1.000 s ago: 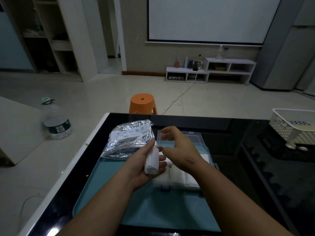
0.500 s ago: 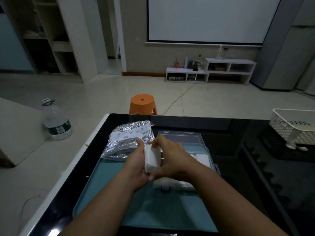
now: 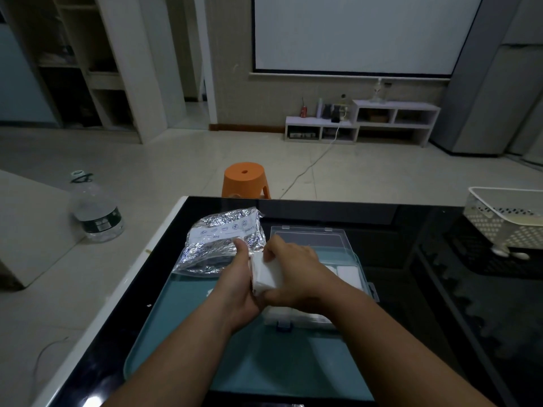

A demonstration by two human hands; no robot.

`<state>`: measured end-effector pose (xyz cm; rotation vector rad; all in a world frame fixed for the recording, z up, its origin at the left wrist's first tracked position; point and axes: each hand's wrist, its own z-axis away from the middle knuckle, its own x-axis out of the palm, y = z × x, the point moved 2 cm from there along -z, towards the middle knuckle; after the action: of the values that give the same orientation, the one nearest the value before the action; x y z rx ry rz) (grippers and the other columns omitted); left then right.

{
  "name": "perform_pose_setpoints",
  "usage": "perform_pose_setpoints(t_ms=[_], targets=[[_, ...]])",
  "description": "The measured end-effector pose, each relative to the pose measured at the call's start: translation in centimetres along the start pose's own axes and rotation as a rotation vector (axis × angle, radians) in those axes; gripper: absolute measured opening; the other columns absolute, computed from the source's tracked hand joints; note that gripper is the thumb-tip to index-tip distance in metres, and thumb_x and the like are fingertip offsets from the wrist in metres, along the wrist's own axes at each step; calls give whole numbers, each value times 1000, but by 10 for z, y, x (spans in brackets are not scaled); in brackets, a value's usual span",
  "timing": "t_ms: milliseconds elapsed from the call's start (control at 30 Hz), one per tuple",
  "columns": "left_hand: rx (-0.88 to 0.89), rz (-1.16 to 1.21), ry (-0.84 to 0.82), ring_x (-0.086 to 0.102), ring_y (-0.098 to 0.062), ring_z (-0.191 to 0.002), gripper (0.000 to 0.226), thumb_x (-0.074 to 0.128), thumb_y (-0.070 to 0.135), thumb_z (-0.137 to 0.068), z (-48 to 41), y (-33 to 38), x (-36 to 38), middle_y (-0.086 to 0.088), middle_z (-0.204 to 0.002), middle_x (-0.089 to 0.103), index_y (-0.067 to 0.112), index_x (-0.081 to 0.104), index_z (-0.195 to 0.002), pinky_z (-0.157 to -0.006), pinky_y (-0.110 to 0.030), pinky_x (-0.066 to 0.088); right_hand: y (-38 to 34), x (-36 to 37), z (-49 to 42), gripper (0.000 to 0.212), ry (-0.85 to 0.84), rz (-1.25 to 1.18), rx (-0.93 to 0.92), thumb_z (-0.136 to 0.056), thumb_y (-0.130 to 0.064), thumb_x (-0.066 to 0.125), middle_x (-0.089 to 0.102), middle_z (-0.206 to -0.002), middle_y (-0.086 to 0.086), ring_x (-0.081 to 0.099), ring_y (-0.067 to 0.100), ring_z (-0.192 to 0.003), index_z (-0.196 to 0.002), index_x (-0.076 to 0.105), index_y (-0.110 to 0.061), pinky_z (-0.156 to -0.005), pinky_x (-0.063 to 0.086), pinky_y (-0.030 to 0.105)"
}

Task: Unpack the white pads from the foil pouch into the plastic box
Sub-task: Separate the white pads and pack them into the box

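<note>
White pads [image 3: 266, 274], a small stack of them, are held just above the near-left part of the plastic box [image 3: 363, 270]. They are right beside the foil pouch [image 3: 217, 242] but outside it. The left hand [image 3: 238, 292] holds the stack from its left side, with the thumb stretched up along the far-left edge and the other fingers hidden under the stack. The right hand [image 3: 296, 271] grips the same stack from the right, fingers curled over its top face and thumb tucked under its near end. The two hands touch at the near corner of the stack. How many pads it contains cannot be told.

The plastic box is clear and open, with its lid laid back on the far side, and it sits on the right part of a teal tray [image 3: 293, 365]. More pads lie flat inside it: one [image 3: 348, 273] shows at the right end and others [image 3: 293, 314] along the near wall under the right wrist. A small blue latch [image 3: 284, 326] sits on that near wall. The foil pouch lies crumpled at the tray's far-left corner, with a white label strip facing up.

The tray rests on a glossy black table [image 3: 440, 318]. A white perforated basket [image 3: 505, 221] stands at the table's far right. On the floor, an orange stool [image 3: 245, 179] stands just past the table's far edge and a large water bottle [image 3: 95, 212] stands to the left. A low white shelf unit [image 3: 361, 121] stands at the far wall under a projection screen [image 3: 352, 33].
</note>
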<state>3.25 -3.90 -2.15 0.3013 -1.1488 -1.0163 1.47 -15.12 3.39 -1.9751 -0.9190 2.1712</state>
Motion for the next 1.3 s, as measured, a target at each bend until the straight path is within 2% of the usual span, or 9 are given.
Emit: perform_pose_setpoints(t_ms=[100,367,533,733,867,933,1000,1100,1300], targets=[[6,27,-21,72,-27,-70,79,28,72,-88,2,3,0,-15,-88,73,6,70,-97,-54,-34,59,1,-4,-2,58,22,18,29,-74,-42,77,50,-116,-2,33,13,-97,-117,41,-27,-86,25,29],[48,42,-65,71,-22,-69,39,39,32,-99,6,3,2,-13,-88,73,6,68,-99,-56,-32,58,3,-9,1,51,78,-49,73,-77,-37,74,43,-101,-7,35,14,-94,-112,38,-28,-84,28,30],[91,1,14,68,-22,-65,27,43,11,-93,3,5,0,-15,-87,70,0,66,-103,-49,-29,56,9,-2,-2,57,61,-173,111,-65,-41,79,54,-99,-5,54,22,-92,-99,34,-37,-76,52,40],[164,-40,70,69,-23,-66,23,44,11,-98,5,5,1,-17,-86,71,-1,63,-103,-49,-33,57,12,-4,-5,54,71,-61,41,-65,-43,83,46,-109,-8,45,16,-101,-97,41,-32,-83,43,34],[192,-52,92,68,-24,-72,23,47,11,-98,3,6,-2,-20,-94,68,-3,60,-110,-53,-32,58,13,-1,-5,38,34,-220,59,-73,-51,76,46,-111,-7,47,15,-101,-93,49,-34,-86,46,35],[211,-67,93,66,-24,-73,22,47,11,-98,1,7,-4,-18,-92,69,-2,60,-110,-59,-35,58,14,-3,-5,15,64,-356,102,-86,-32,67,48,-108,-5,52,16,-95,-87,52,-31,-82,52,36],[229,-73,116,67,-24,-72,19,47,12,-99,1,8,-6,-16,-88,71,1,61,-105,-67,-39,58,17,-5,-5,17,113,-448,171,-89,-12,58,54,-104,2,56,22,-93,-80,52,-26,-81,55,41],[265,-83,205,64,-24,-72,17,47,15,-100,-1,9,-6,-15,-87,67,6,60,-96,-76,-44,55,21,-8,-6,20,154,-533,220,-87,-2,54,55,-99,7,56,30,-96,-76,47,-19,-86,55,48],[421,-296,266,46,-11,-57,13,60,13,-93,2,17,-9,-3,-71,58,14,60,-80,-47,-21,35,36,-8,-7,33,290,-580,328,-78,-7,73,57,-100,5,62,30,-94,-90,45,-20,-78,59,48]])
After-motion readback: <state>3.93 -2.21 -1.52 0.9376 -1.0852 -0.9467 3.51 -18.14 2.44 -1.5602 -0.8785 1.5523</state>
